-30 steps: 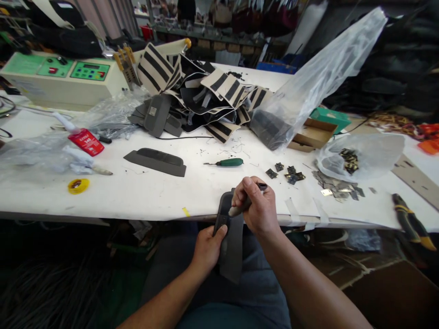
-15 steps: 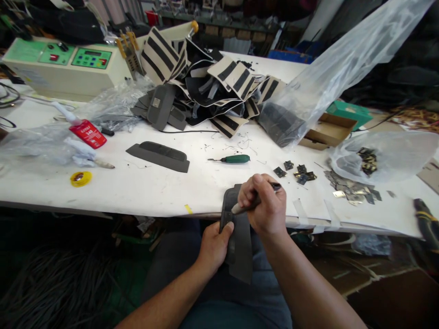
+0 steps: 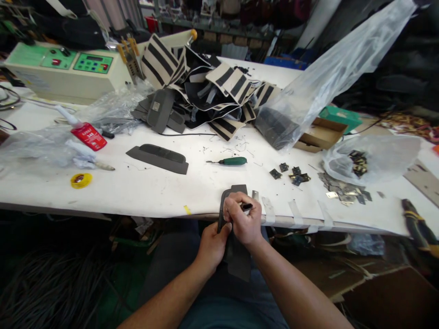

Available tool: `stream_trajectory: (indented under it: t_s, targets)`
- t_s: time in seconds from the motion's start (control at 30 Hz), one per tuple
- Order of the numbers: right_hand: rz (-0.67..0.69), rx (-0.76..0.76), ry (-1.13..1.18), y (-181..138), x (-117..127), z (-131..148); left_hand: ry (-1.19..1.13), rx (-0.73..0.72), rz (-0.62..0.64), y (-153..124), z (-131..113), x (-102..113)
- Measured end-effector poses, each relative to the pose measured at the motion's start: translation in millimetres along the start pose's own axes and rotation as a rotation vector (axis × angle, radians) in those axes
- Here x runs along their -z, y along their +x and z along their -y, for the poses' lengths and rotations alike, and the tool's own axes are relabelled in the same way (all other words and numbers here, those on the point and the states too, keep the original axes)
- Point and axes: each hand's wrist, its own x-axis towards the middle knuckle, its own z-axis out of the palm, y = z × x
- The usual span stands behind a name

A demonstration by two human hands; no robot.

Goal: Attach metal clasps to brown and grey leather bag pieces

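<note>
My left hand (image 3: 214, 244) is closed on the edge of a dark grey flat panel (image 3: 239, 266), thumb on top, at the table's front edge above my lap. My right hand (image 3: 244, 218) is closed around a pen-like tool (image 3: 246, 207); only its dark back end shows, and the tip is hidden behind my fingers. That hand rests over the panel's upper part, close to my left thumb. A similar grey panel (image 3: 157, 158) lies on the table to the left. Beyond my hands is a green-handled screwdriver (image 3: 233, 161).
Small dark metal plates (image 3: 297, 176) and a plastic bag of metal fittings (image 3: 377, 157) lie on the right, with pliers (image 3: 418, 226) by the edge. A red glue bottle (image 3: 88, 135) and yellow tape roll (image 3: 81, 180) are left. Striped pieces (image 3: 233, 82) are heaped behind.
My right hand has moved left and slightly down over the panel, hiding the tool's pale tip that showed before. My left hand keeps its hold on the panel.
</note>
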Motion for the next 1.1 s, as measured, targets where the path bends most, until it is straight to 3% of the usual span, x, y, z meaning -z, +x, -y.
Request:
stream_trajectory:
  t_s: [0.17, 0.3, 0.47, 0.63, 0.83, 0.97, 1.1]
  targets:
    - [-0.002, 0.072, 0.071, 3, 2, 27, -0.068, 0.037, 0.100, -4, -8, 3]
    - [0.010, 0.271, 0.141, 1, 1, 48, -0.072, 0.051, 0.119, -5, -9, 4]
    - [0.098, 0.251, -0.181, -9, -2, 28, -0.079, 0.002, 0.112, -6, -12, 3]
    - [0.113, 0.284, -0.219, -10, 4, 19, -0.065, -0.015, 0.138, -6, -11, 4]
    - [0.154, 0.302, -0.430, -17, 4, 19, 0.012, -0.041, 0.136, -9, -10, 4]
    - [0.087, 0.302, -0.673, -7, 43, 25, 0.109, -0.035, 0.225, -19, -15, 12]
    - [-0.025, 0.226, -1.013, 9, 123, 23, 0.439, -0.062, 0.333, -25, -31, 34]
